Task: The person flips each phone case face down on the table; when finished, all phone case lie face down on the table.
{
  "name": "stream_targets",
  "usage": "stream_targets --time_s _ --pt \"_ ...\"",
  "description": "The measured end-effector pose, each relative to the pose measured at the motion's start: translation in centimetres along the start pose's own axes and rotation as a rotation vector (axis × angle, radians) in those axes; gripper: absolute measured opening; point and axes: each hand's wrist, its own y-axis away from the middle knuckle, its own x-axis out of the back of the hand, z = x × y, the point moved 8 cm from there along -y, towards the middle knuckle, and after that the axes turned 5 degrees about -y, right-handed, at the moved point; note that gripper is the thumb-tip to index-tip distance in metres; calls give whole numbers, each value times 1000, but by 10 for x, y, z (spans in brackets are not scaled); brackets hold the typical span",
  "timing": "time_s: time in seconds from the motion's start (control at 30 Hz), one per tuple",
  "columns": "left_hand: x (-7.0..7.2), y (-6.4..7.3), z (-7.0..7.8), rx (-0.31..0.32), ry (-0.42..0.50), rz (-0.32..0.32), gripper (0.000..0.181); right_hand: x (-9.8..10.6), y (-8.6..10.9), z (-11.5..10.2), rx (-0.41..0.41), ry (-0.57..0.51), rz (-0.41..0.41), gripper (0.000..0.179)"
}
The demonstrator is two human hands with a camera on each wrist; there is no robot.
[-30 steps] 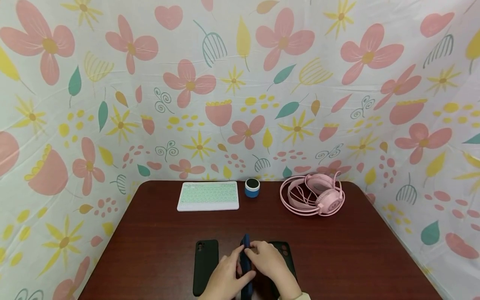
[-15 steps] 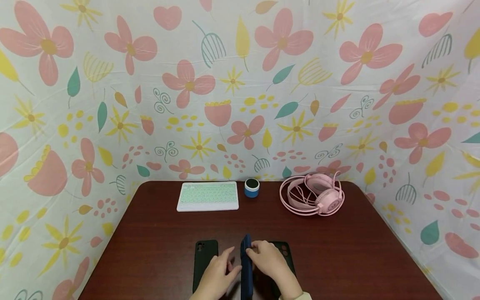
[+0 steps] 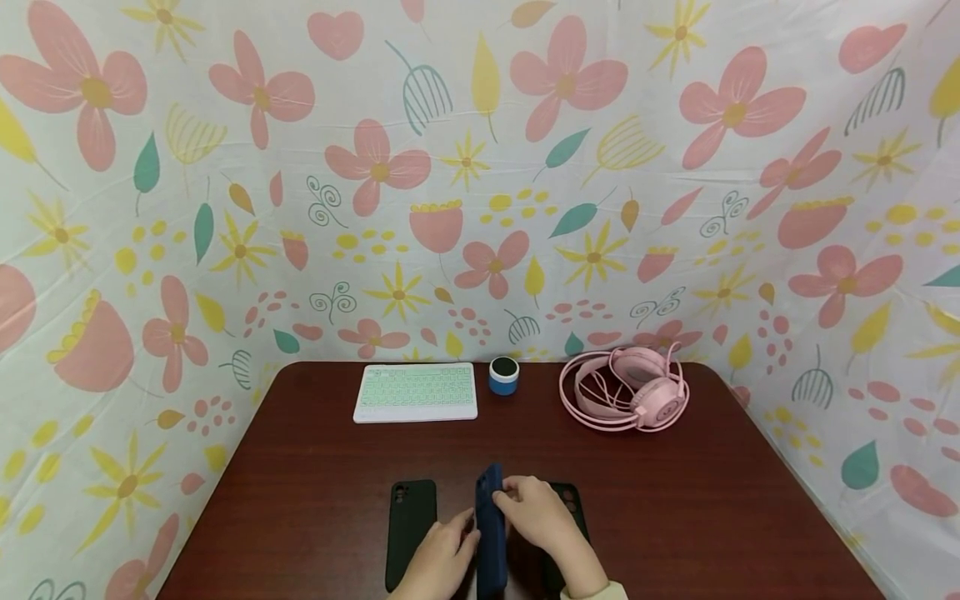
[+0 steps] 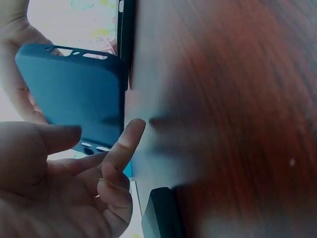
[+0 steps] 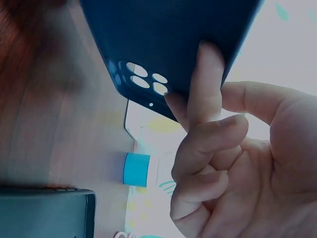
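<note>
Smooth blue case [image 3: 491, 537], round-cornered — pinched by fingers [image 5: 207, 82]

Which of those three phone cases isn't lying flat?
The blue case, held up on edge by the right hand. The left dark case and the right dark case, on either side of it, both lie flat on the table.

Right grip [image 3: 537, 514] pinched, left grip [image 3: 440, 554] loose-fingered

My head view is evenly bright; my right wrist's shows the phone case [image 5: 153, 29] dim against glaring cloth [image 5: 287, 54], table [image 5: 49, 129] blurred.
</note>
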Motion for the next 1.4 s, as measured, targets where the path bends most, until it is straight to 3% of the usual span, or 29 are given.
stream_targets --time_s 0.37,0.63,1.0,1.4 --pt "-2 -3 -3 23 65 -12 51 -2 -1 -3 23 -91 -11 46" --pt "4 1 0 -38 81 18 52 -1 0 -3 27 -111 -10 48" --pt "21 9 3 -55 43 110 56 4 -3 4 50 -32 78 43" --pt "29 8 1 -6 28 105 59 2 -7 12 22 -2 91 40"
